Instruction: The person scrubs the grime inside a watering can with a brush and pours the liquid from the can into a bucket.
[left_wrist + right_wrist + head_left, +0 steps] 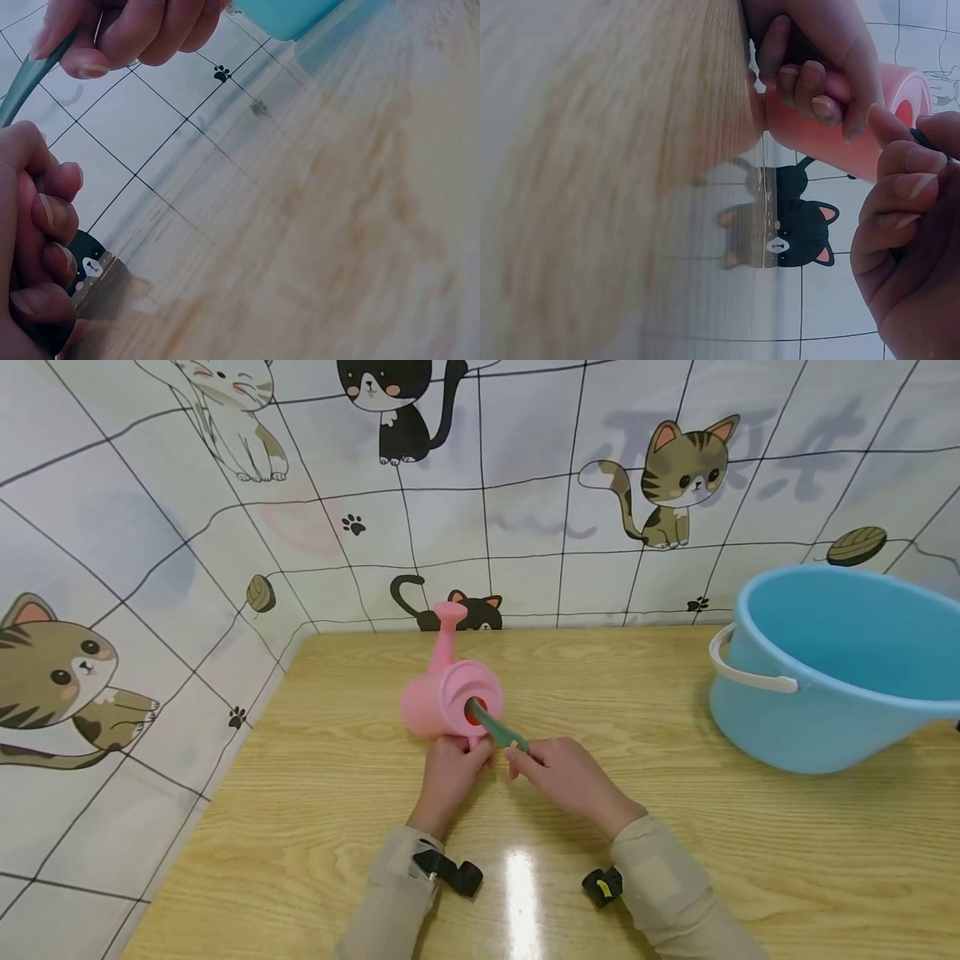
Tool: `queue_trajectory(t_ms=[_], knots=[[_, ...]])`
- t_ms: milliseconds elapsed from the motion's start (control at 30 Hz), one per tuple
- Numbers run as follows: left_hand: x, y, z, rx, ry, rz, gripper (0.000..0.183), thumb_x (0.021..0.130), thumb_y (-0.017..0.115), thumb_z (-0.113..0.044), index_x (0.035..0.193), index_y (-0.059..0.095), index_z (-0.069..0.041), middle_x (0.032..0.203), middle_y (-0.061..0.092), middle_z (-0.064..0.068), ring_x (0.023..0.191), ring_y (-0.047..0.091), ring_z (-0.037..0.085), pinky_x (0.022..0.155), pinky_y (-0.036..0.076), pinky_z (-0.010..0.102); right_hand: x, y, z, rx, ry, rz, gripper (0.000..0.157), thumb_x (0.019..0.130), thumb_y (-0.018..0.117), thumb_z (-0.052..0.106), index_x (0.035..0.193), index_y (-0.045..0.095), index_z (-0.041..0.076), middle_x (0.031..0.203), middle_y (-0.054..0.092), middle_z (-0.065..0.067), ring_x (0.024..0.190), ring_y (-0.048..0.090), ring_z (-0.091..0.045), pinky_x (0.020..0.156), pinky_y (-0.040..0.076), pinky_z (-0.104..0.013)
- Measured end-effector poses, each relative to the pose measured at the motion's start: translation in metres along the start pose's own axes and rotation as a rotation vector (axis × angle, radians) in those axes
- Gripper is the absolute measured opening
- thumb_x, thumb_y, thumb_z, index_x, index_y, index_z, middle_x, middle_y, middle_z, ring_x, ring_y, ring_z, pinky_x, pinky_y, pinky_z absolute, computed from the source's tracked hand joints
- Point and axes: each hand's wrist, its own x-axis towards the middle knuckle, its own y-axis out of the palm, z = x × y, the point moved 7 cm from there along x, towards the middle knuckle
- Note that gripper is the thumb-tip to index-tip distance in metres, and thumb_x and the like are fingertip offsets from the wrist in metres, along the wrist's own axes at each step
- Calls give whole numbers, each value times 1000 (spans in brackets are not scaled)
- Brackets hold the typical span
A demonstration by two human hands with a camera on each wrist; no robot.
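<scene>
My right hand (568, 775): thumb and fingers pinching the near end of one slim green tool (498, 729). Tool: slanting, far end inside the round mouth of the watering can, its tip hidden there. My left hand (452, 775): fingers curled round the can's handle. One pink watering can (422, 706): on the wooden table (600, 693), in front of my hands, mouth towards me, spout (444, 647) towards the wall (525, 522). One light-blue bucket (806, 727), white handle (753, 679): well apart, to the right. Wall: white, black-lined, printed with cats.
</scene>
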Motion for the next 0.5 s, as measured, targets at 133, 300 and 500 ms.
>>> queue_trajectory(t_ms=[133,300,500], knots=[[0,0,0,7,-5,-2,24,77,60,-22,56,58,-11,48,51,1,43,43,14,41,30,22,0,0,-1,2,4,-2,37,89,39,52,73,61,26,47,30,7,38,25,-7,38,25,-24],[0,1,1,-16,-14,9,30,78,60,-29,55,54,-11,50,53,2,45,44,15,42,31,23,-1,0,-1,11,6,2,37,89,39,52,72,60,26,48,30,7,39,26,-8,39,25,-24],[-1,0,-1,-30,-6,12,30,79,61,-28,55,54,-11,51,53,5,44,44,16,42,31,24,0,1,-1,8,-5,-6,35,89,39,51,71,58,27,48,30,8,39,25,-7,38,25,-24]])
